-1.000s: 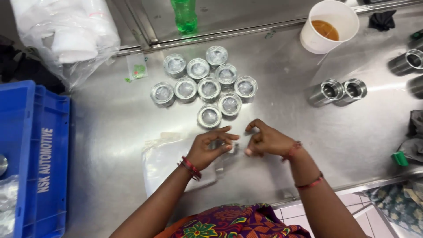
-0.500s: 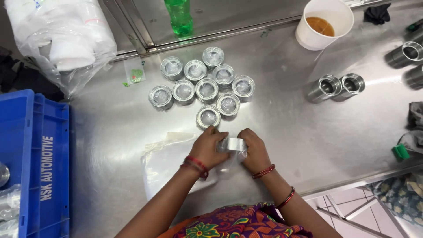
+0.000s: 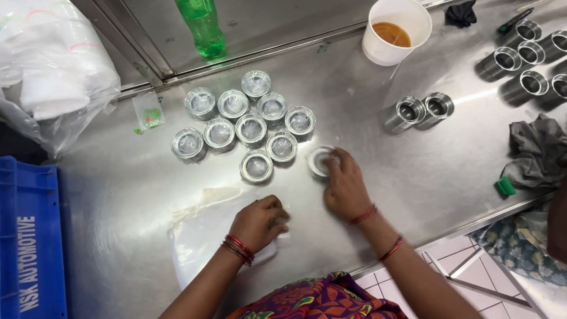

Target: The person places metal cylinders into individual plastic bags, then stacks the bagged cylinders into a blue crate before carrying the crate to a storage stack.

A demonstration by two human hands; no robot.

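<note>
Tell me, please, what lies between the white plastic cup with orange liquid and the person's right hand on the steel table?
In the head view, only bare steel table lies between the white cup and the right hand; the two unwrapped metal cylinders stand just right of that stretch.

Before you, a stainless steel bench (image 3: pixel 147 195) carries a cluster of wrapped metal rings (image 3: pixel 248 121), bare steel sleeves (image 3: pixel 422 109), a white cup of brown liquid (image 3: pixel 394 29), a grey rag (image 3: pixel 537 150), clear plastic sheets (image 3: pixel 201 236) and a small sachet (image 3: pixel 147 111).
</note>
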